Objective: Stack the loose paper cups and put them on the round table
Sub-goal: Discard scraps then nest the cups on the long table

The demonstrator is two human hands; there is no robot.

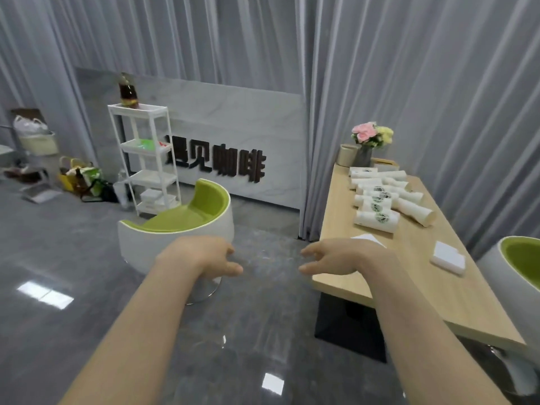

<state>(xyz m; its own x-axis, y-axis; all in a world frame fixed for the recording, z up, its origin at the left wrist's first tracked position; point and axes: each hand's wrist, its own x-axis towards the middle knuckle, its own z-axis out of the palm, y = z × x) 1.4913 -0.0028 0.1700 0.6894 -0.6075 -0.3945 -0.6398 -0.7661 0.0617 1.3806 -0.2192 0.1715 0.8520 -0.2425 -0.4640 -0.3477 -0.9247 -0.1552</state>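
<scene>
Both hands, left and right, hang empty with fingers loosely spread, near the counter. The paper cups lie tumbled on their sides toward its far end. Grabbed carelessly, they could roll off the edge or crush.
</scene>
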